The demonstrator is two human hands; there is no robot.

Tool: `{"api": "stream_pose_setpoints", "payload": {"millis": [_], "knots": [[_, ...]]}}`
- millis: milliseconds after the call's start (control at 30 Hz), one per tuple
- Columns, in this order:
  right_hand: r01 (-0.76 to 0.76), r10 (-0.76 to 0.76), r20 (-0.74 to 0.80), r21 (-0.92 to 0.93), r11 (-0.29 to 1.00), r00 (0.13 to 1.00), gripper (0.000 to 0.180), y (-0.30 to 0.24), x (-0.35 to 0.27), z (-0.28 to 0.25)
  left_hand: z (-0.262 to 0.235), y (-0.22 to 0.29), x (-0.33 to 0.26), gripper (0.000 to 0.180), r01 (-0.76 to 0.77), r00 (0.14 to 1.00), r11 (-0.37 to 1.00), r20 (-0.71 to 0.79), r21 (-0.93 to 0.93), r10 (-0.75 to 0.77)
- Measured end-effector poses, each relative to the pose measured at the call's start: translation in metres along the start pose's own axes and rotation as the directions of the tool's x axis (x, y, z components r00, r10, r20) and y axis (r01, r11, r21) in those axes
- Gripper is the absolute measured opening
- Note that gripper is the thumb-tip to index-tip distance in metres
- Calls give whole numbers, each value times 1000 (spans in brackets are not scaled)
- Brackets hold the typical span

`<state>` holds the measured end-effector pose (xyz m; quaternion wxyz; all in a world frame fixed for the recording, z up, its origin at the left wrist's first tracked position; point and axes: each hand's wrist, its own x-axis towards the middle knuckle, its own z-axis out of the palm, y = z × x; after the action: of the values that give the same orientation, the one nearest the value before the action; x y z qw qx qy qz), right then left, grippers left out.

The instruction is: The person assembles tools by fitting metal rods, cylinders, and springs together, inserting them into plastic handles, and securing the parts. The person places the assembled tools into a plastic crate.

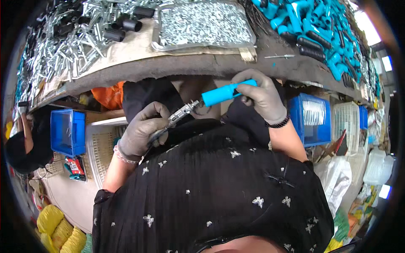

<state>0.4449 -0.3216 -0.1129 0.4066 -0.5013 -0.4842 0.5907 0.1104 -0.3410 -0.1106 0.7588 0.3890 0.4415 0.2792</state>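
Gloves on, we grip the blue handle (222,93) in our right hand (262,97), below the worktop (190,63) edge, while left hand (141,133) fingers close around the metal pin (182,113). Misaligned pushing could slip it into our palm, we judge.

Both my gloved hands are raised before my chest — left hand (141,130) curled in a closed grip, right hand (261,95) clenched higher, forearms bare.
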Motion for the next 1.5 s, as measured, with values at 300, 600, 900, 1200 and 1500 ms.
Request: {"api": "stream_pose_setpoints", "payload": {"millis": [300,600,900,1200,1500], "knots": [[-71,60,119,95,993,991,15,16,2,0,15,0,4,8,79,996,992,22,99,-82],[50,-37,306,-36,998,951,19,32,4,27,23,1,16,17,159,986,987,51,37,-161],[12,-34,288,78,997,957,15,29,7,54,11,-1,27,34,149,989,951,-29,270,-147],[652,-560,337,-458,605,757,18,12,46,70,13,13,40,62,85,949,991,295,103,-112],[442,-580,310,-891,99,754,17,-73,163,35,13,18,38,51,32,997,965,76,-261,-12]]}}
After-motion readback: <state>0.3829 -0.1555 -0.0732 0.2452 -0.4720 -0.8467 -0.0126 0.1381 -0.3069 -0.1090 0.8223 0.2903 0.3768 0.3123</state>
